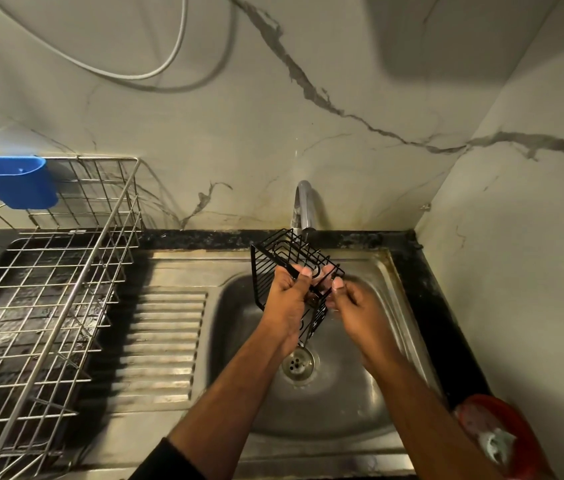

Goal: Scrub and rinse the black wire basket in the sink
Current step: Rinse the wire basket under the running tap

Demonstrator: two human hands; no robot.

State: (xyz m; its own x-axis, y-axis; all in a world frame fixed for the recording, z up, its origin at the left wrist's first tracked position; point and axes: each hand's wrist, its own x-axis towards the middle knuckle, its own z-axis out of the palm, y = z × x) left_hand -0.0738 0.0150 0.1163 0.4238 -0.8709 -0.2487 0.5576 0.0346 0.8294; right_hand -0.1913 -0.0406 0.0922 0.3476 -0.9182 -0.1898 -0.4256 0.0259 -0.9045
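- From the head camera, the black wire basket (291, 261) is held up over the back part of the sink (360, 386) bowl, tipped on a corner, its top edge just under the spout of the chrome tap (305, 209).
- The left hand (287, 299) has its fingers curled round the basket's near wires, thumb on top, gripping it from the left side.
- The right hand (350, 303) is at the basket's right edge, thumb and fingertips pinching a wire there; it is a little blurred, so the exact wire is hard to make out.
- Both forearms reach in from the sink's near edge and cover part of the bowl; the basket's lower end hangs just above the drain (297, 363), which shows between the wrists.
- Whether water is running from the tap, I cannot tell.
- To the left of the bowl lies the ribbed draining board (163, 341) of the same steel unit.
- Further left, on the dark counter (436, 306), stands a steel wire dish rack (45, 289), with a blue plastic cup holder (14, 181) hooked on its back corner.
- At the counter's near right corner sits a red container (509, 434) with something pale inside.
- A white cable (156, 69) loops across the marble wall (343, 81) behind.
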